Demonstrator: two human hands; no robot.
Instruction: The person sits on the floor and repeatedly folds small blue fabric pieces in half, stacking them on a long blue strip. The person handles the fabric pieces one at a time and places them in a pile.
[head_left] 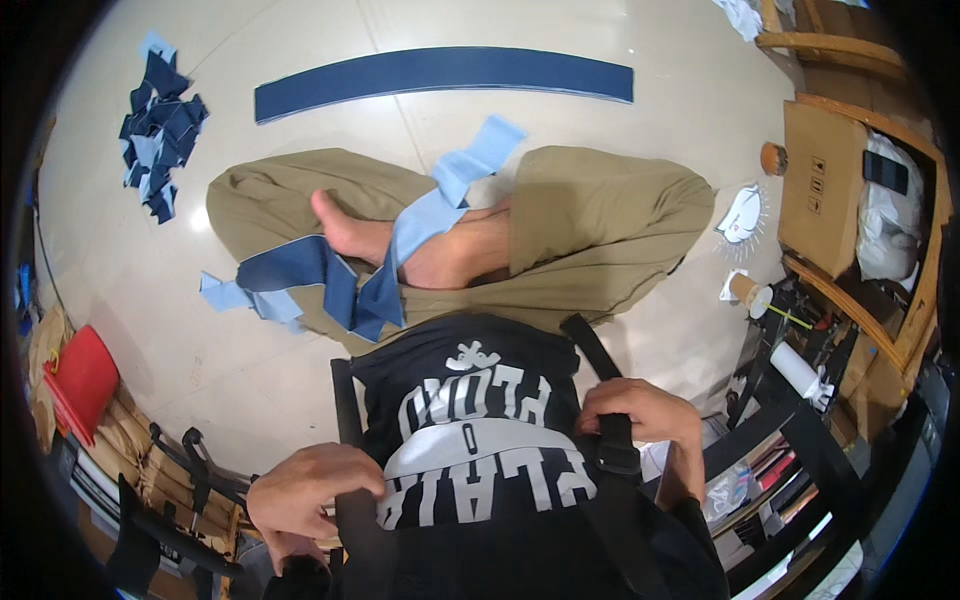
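Note:
My left hand (310,485) is closed on a black strap (350,420) beside my black shirt. My right hand (640,410) grips another black strap (590,350), just above its buckle (617,455). Across my crossed legs in khaki trousers lie a light blue fabric strip (460,170) and a folded dark blue one (280,265), with more light blue cloth (230,292) beside my left leg. On the floor beyond my legs lies a long dark blue strip (440,70). A pile of dark and light blue scraps (165,130) sits at the upper left.
At the right stand a wooden frame with cardboard (820,190), a phone (885,172), a spool (755,298) and a white roll (798,370). A white paper shape (740,212) lies nearby. A red folder-like item (80,380) and black chair parts (195,450) are at the left.

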